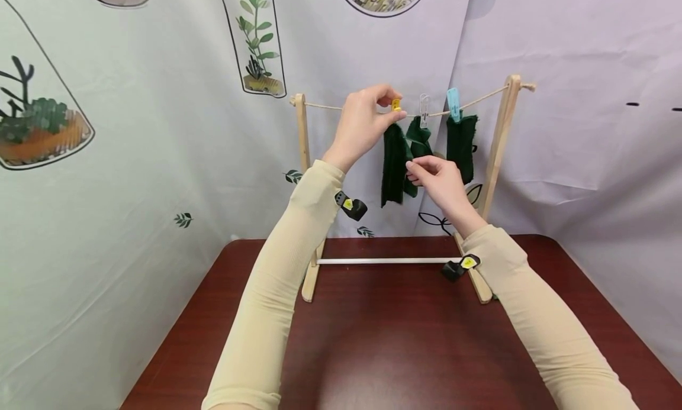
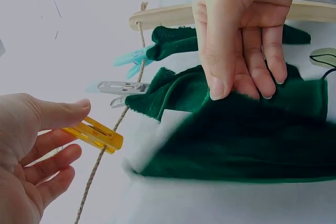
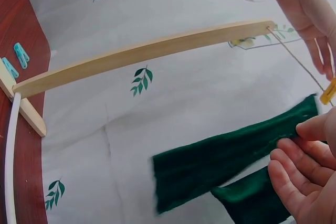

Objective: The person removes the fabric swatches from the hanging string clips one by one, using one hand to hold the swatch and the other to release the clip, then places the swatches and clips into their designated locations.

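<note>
My left hand [image 1: 359, 123] pinches the tail of a yellow clothespin [image 2: 97, 135] between thumb and forefinger. The clothespin's tip sits at the twine line [image 2: 89, 182]. Lower down, my right hand [image 1: 439, 182] pinches the edge of a dark green velvety cloth [image 3: 231, 153]. That cloth hangs loose, its corner beside the line and apart from the yellow clothespin in the left wrist view. To its right a second green cloth [image 1: 419, 135] hangs from a clear grey clothespin [image 1: 424, 110]. A third green cloth [image 1: 460, 147] hangs from a light blue clothespin [image 1: 454, 104].
The line spans two wooden posts [image 1: 499, 144] joined low down by a white rod [image 1: 389, 261]. This rack stands on a dark red table [image 1: 373, 339], before a white curtain [image 1: 160, 179] printed with plants. Two blue clothespins [image 3: 21, 55] lie by a rack foot.
</note>
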A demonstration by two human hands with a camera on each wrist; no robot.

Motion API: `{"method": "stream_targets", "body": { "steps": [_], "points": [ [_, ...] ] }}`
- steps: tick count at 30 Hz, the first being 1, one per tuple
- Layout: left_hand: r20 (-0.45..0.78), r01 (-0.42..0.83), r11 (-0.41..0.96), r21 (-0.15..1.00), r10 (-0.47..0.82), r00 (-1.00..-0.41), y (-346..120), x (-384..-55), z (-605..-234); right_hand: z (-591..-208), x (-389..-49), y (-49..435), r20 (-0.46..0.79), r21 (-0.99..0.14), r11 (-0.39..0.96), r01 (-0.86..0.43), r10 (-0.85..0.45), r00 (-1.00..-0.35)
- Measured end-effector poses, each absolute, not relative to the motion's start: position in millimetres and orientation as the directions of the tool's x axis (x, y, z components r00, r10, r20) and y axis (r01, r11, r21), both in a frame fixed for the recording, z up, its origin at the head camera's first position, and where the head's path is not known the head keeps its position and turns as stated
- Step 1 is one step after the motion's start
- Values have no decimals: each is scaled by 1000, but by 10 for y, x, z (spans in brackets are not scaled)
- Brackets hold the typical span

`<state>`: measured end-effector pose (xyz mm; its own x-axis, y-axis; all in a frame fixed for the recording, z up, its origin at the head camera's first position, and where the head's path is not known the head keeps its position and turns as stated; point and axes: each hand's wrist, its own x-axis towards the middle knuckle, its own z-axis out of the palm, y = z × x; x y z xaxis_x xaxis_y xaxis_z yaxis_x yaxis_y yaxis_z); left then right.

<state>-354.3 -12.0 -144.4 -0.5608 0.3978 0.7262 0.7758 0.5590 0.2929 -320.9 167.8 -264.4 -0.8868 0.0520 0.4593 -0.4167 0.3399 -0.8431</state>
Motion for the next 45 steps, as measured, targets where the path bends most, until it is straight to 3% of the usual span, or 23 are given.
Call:
{"method": "stream_targets", "body": {
  "steps": [6, 23, 32, 45],
  "points": [
    [770, 808, 536, 245, 399, -498, -117, -3496, -1439, -2647, -3189, 1699, 462, -828, 389, -404, 65, -885],
    [827, 854, 441, 277, 343, -445, -173, -3395, -1383, -2743, -3167, 1757, 461, -824, 395, -406, 51, -886],
    [822, 851, 434, 297, 337, -459, -253, -3365, -1448, -2791, -3105, 1818, 460, -787, 474, -396, 22, -888],
    [800, 823, 431, 370, 302, -518, -410, -3303, -1555, -2841, -3049, 1917, 464, -785, 473, -400, 19, -886]
  ]
}}
